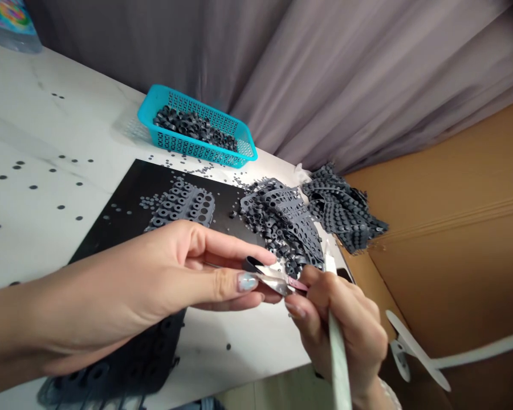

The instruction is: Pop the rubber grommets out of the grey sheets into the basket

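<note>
Between its thumb and fingers, my left hand (188, 273) pinches a small black rubber ring (252, 263). My right hand (346, 324) is closed around a small pink-handled metal tool (297, 283); I cannot tell if it is scissors or tweezers. Its silvery tips meet the ring at my left fingertips. A long white stick-like tool (338, 353) with a pointed end also passes through my right hand. Just beyond both hands lies a heap of black rubber rings (277, 225) mixed with a perforated rubber sheet (301, 219).
A turquoise basket (250, 151) of black rings stands by the grey curtain (325, 74). Moulded rubber sheets (179, 205) lie on a black mat (123, 205); more (346, 210) are piled against cardboard (453, 205). Small black discs (33, 187) dot the white table (21, 131).
</note>
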Motion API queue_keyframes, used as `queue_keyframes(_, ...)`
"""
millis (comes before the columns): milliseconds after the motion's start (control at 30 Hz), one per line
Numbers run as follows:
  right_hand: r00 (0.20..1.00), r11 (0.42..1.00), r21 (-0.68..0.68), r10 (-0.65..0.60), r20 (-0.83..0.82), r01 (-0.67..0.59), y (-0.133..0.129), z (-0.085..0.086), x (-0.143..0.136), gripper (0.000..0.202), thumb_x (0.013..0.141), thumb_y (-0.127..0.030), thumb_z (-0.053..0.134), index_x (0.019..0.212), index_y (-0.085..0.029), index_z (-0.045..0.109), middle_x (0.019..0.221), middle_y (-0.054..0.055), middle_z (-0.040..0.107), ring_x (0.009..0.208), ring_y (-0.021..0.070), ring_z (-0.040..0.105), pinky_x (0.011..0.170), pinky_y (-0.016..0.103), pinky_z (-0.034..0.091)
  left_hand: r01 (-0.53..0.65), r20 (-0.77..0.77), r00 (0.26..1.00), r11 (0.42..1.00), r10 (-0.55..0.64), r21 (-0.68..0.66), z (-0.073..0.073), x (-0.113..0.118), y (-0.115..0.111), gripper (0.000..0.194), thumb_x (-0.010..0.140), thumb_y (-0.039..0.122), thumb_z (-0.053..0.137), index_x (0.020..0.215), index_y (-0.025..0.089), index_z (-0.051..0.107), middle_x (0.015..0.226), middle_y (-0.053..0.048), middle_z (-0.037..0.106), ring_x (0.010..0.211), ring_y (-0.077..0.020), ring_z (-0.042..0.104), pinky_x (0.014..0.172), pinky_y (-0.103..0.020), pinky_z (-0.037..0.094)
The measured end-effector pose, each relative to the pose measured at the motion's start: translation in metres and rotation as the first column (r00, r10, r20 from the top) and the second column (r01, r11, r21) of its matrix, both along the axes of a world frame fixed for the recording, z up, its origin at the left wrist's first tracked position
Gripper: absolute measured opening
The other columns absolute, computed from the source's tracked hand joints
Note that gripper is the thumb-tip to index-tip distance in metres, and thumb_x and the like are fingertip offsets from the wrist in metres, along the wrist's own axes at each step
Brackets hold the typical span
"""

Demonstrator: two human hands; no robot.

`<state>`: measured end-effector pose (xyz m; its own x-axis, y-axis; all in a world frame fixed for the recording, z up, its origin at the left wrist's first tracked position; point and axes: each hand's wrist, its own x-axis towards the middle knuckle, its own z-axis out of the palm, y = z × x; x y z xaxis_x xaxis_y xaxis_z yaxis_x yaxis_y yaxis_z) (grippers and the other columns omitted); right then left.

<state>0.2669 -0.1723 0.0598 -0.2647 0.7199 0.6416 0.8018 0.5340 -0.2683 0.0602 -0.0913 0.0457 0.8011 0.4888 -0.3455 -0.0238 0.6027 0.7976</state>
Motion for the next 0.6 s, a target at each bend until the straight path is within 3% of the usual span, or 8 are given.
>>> queue_keyframes(333, 1.000, 1.000, 0.007, 0.010, 0.001, -0.010, -0.001, 0.004, -0.003, 0.031, 0.091, -0.018, 0.058, 0.070, -0.023, 0.035, 0.053, -0.007, 0.032, 0.044, 0.0074, 0.029, 0.042, 0.023, 0.025, -0.007, -0.004, 1.000, 1.000, 0.007, 0.011, 0.017, 0.002, -0.005, 0.033, 0.080, 0.035, 0.073, 0.113, 0.034, 0.072, 0.101, -0.001, 0.077, 0.104, -0.0228, 0.070, 0.098, -0.034, 0.053)
queue_keyframes(600, 1.000, 1.000, 0.008, -0.002, 0.012, 0.002, -0.002, 0.003, -0.003, 0.031, 0.090, -0.015, 0.057, 0.070, -0.023, 0.035, 0.052, -0.007, 0.033, 0.044, 0.0078, 0.029, 0.043, 0.023, 0.026, -0.034, -0.017, 0.999, 0.999, 0.035, 0.034, 0.004, 0.000, -0.004, 0.040, 0.077, 0.035, 0.076, 0.117, 0.035, 0.070, 0.100, -0.001, 0.078, 0.103, -0.0245, 0.070, 0.094, -0.035, 0.055)
